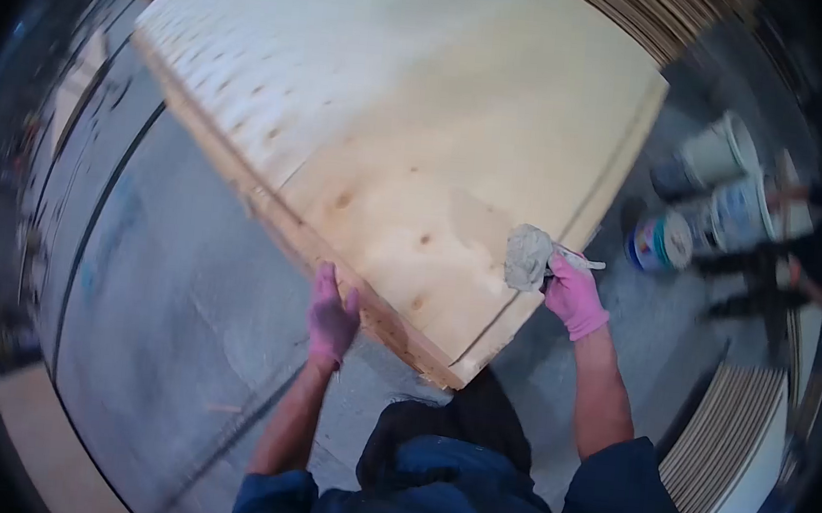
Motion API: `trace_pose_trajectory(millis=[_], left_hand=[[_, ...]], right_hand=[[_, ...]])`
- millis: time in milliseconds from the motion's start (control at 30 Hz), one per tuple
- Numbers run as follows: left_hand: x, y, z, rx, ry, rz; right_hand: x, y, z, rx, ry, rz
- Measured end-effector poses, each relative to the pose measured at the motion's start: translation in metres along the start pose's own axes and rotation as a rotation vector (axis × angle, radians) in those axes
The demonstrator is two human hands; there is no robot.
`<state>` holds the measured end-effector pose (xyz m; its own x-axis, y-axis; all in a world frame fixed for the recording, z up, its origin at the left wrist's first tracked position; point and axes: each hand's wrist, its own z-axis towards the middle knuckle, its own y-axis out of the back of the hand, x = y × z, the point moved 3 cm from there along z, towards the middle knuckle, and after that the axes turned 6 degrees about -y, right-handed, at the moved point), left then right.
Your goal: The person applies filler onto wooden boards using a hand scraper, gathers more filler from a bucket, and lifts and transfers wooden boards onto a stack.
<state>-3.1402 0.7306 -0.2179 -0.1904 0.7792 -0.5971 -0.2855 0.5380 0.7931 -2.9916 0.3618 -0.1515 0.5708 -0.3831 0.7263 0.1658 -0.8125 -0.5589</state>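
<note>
A large sheet of pale plywood (381,156) with dark knots lies on top of a stack in front of me. My right hand (576,295), in a pink glove, is closed round a putty knife (582,261) above the sheet's near right corner. A thick lump of grey putty (528,257) covers the blade. My left hand (333,316), also gloved, is at the stack's left side edge, thumb and fingers apart and nothing held. Whether it presses on the edge I cannot tell. A smooth tan patch (483,220) shows on the wood beside the putty.
Several buckets (661,242) stand on the grey floor (177,246) at the right, near another person in dark clothes (818,243). Stacked sheets (722,445) are at the lower right and more (647,13) lie beyond the plywood. A board (57,445) is at the lower left.
</note>
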Motion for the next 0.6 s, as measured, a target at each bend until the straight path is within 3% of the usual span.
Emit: trace_pose_trajectory(millis=[133,267,367,400,433,600], left_hand=[[0.024,-0.016,0.103,0.068,-0.216,0.218],[0.063,-0.035,0.168,0.135,-0.267,0.425],[0.102,-0.037,0.197,0.224,-0.188,0.556],[0.113,-0.033,0.209,0.247,-0.168,0.565],[0.125,-0.031,0.22,0.267,-0.145,0.572],[0.173,-0.021,0.283,0.23,-0.524,0.584]], right_hand=[[-0.039,0.029,0.001,-0.21,0.078,0.127],[-0.113,0.038,0.028,-0.233,0.047,0.719],[-0.114,0.042,0.041,-0.588,-0.098,-0.634],[-0.105,0.039,0.052,-0.642,0.099,-0.686],[-0.09,0.029,0.067,-0.632,0.136,-0.858],[-0.11,-0.029,0.052,-0.714,0.301,-1.573]])
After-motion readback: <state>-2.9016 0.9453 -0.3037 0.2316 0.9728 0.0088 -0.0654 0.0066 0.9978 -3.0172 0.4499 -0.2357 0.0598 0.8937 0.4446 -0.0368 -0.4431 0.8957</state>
